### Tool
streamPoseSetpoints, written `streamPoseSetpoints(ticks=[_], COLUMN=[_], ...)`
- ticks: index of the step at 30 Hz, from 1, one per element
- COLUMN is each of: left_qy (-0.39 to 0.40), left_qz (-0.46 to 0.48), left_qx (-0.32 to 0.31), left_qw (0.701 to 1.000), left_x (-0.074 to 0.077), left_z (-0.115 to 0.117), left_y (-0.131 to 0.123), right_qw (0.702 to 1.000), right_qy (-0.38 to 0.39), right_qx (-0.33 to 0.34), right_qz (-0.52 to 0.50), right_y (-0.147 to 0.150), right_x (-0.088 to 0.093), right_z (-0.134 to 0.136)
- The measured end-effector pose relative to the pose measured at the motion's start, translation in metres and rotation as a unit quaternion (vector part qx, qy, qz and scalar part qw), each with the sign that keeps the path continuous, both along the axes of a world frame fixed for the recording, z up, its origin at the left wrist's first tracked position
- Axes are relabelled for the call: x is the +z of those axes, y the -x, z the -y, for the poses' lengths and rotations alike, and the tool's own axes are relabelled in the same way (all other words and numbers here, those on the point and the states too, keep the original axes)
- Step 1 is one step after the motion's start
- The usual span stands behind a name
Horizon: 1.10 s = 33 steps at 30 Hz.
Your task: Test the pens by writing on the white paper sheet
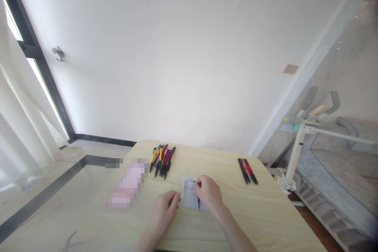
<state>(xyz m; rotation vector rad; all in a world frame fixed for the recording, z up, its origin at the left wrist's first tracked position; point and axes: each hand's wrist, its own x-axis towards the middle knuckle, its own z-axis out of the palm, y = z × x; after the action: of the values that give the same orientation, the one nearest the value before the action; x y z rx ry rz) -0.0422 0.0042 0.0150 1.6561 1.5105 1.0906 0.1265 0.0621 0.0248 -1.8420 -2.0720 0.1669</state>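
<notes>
On the wooden table lies a small pale sheet or packet (pixel 189 199) with faint grey marks, partly covered by my right hand. My right hand (pixel 209 192) rests over its right side, thumb and forefinger pinched. A slim dark pen-like stick (pixel 199 204) shows below these fingers, and a short dark tip pokes out at their left; most of its length is hidden. At the sheet's left edge, my left hand (pixel 165 208) lies on its side with fingers curled in, and I see nothing in it.
A pile of yellow, red, blue and grey pens (pixel 162 160) lies left of centre on the table (pixel 212 161). Several red-and-black pens (pixel 247 171) lie at the right. A blurred pink item (pixel 128 185) is at the left. Exercise equipment (pixel 295 157) stands beyond the right edge.
</notes>
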Motion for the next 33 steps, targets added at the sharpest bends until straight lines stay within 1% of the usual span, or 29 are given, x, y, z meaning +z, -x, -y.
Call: streamPoseSetpoints(ticks=[5, 15, 21, 26, 33], left_qy=[-0.001, -0.002, 0.003, 0.002, -0.003], left_qz=[0.002, -0.012, -0.012, -0.013, -0.011], left_qx=[0.000, -0.006, -0.008, -0.009, -0.005], left_qw=[1.000, 1.000, 1.000, 1.000, 1.000], left_x=[-0.0003, -0.0015, 0.0002, -0.0023, -0.0033], left_z=[0.0007, 0.0012, 0.0013, 0.0001, -0.0007], left_y=[-0.0003, 0.0006, 0.0006, 0.0004, 0.0003], right_qw=[1.000, 0.999, 0.998, 0.996, 0.996], right_qy=[0.002, 0.013, 0.031, 0.056, 0.057], right_qx=[0.008, 0.000, -0.008, -0.015, -0.021], right_qz=[0.014, 0.036, 0.049, 0.060, 0.061], right_y=[-0.0019, -0.0020, 0.0004, 0.0024, 0.0038], right_x=[-0.0003, -0.0001, 0.0015, 0.0036, 0.0047], right_z=[-0.0021, -0.0055, -0.0051, -0.0051, -0.0051])
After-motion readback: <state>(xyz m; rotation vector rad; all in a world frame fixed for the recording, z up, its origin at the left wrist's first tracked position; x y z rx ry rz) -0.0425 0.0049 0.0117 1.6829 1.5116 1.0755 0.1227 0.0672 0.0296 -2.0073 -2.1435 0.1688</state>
